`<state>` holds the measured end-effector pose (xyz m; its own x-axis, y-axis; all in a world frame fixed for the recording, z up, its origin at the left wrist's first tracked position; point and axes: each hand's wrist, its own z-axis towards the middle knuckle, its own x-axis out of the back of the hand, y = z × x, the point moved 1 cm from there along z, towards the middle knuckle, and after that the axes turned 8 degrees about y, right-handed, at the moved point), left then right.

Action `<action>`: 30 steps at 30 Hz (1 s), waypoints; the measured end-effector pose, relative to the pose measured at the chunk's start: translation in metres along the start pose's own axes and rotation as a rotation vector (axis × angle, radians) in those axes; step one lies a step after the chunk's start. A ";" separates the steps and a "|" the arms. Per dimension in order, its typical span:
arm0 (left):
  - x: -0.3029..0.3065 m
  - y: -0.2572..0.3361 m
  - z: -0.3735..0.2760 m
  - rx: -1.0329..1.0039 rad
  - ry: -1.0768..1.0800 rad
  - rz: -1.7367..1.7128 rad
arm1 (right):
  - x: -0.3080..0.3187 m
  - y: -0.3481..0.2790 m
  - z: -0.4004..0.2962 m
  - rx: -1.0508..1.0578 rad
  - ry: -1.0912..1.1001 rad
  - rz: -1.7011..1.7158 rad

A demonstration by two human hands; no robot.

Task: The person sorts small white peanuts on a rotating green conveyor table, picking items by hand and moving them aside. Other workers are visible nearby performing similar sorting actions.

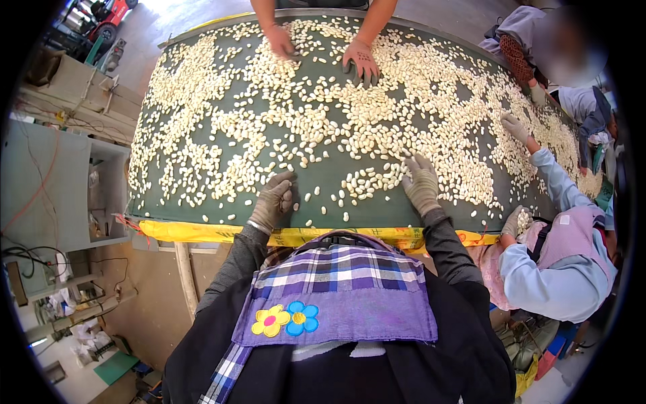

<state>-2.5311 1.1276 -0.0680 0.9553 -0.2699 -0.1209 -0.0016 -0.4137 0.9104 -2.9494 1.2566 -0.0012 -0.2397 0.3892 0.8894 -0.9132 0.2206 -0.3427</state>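
White beans [310,123] lie in loose patches across a dark green belt surface [323,174] in front of me. My left hand [272,201], in a grey-beige glove, is near the front edge with its fingers curled inward. Its palm is hidden, so I cannot tell whether anything is inside. A few single beans lie just right of it. My right hand [422,185], gloved alike, rests palm down with fingers apart at the edge of a dense bean patch. Its fingertips touch or nearly touch some beans. A small cluster of beans [371,181] sits to its left.
Yellow printed sheeting [202,231] wraps the table's near edge. Across from me, a co-worker's two gloved hands [361,61] reach among the beans. At right, another co-worker's glove [516,221] holds beans. A grey metal cabinet [43,184] stands left; a red forklift [112,20] is behind.
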 end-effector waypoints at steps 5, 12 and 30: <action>-0.012 -0.003 -0.011 -0.039 -0.008 0.151 | -0.002 -0.017 -0.023 0.187 0.062 0.103; -0.095 0.054 0.021 -0.253 0.122 0.997 | -0.036 -0.086 0.027 0.174 -0.083 0.489; -0.137 0.054 0.028 0.133 -0.300 0.442 | -0.016 0.136 -0.006 -0.343 0.172 0.333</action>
<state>-2.6705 1.1178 -0.0135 0.7290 -0.6707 0.1365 -0.4394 -0.3058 0.8447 -3.0676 1.2857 -0.0634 -0.4153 0.6237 0.6622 -0.6284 0.3296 -0.7046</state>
